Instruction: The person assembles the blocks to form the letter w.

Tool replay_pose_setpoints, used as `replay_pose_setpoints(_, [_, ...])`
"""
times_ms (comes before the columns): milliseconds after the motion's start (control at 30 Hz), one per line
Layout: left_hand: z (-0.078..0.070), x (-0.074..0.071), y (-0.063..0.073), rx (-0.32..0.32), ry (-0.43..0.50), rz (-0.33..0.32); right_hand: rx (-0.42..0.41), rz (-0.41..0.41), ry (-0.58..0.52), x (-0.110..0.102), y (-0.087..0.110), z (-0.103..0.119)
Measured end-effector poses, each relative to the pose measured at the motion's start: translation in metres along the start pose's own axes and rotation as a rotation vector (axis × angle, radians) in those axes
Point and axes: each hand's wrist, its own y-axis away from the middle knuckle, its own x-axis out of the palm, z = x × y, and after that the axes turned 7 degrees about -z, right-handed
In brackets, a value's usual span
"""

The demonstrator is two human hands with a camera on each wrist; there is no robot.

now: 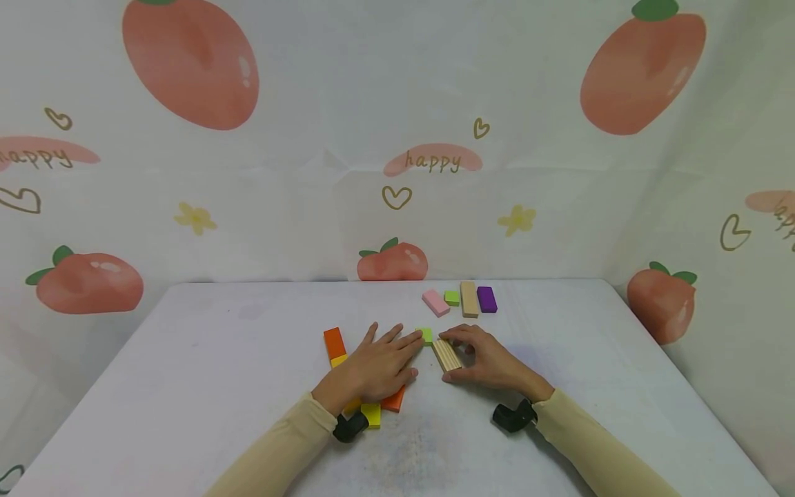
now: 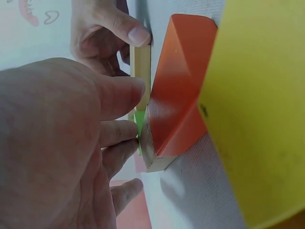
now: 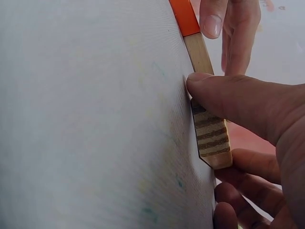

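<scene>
My right hand (image 1: pixel 491 359) pinches a ridged wooden block (image 1: pixel 447 355) between thumb and fingers, low at the tabletop. Dark stripes mark that block (image 3: pixel 212 136) in the right wrist view. My left hand (image 1: pixel 380 366) lies over a group of blocks with its fingers spread and straight. Its fingertips touch or nearly touch a light green block (image 1: pixel 426 336), which sits beside the ridged block. An orange block (image 2: pixel 178 86) and a yellow block (image 2: pixel 257 105) lie close to the left hand. A plain wooden block (image 3: pixel 200 53) shows between the ridged block and the orange one; the hand hides part of the group.
At the table's far side lie a pink block (image 1: pixel 436 302), a small green block (image 1: pixel 451 298), a wooden block (image 1: pixel 469 299) and a purple block (image 1: pixel 487 299). Another orange block (image 1: pixel 334 342) is left of the left hand. A printed cloth (image 1: pixel 298 207) hangs behind the white table (image 1: pixel 205 386).
</scene>
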Motion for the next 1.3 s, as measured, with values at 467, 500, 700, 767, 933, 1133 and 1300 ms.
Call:
replay_pose_setpoints(467, [-0.005,-0.006,0.003,0.023,0.032,-0.018,-0.008,-0.007,0.006,0.000,0.001,-0.002])
replay_pose_setpoints(500, [-0.007,-0.006,0.003,0.040,0.030,-0.017,-0.016,-0.010,0.004,0.000,0.001,-0.002])
replay_pose_setpoints(700, [-0.019,0.000,0.000,0.111,-0.019,0.014,-0.020,-0.001,-0.004,0.000,0.000,-0.002])
replay_pose_setpoints(767, [-0.022,0.001,0.000,0.116,-0.040,0.024,-0.008,0.007,-0.005,0.000,0.000,-0.002])
replay_pose_setpoints(933, [-0.026,0.004,-0.001,0.114,-0.071,0.049,-0.006,0.007,-0.006,0.001,-0.001,-0.001])
replay_pose_setpoints(1133, [-0.028,0.004,-0.001,0.100,-0.072,0.058,-0.025,0.001,-0.003,0.000,0.000,-0.002])
replay_pose_setpoints(1300, [-0.028,0.004,-0.001,0.097,-0.063,0.061,-0.034,0.058,-0.016,-0.009,-0.004,-0.002])
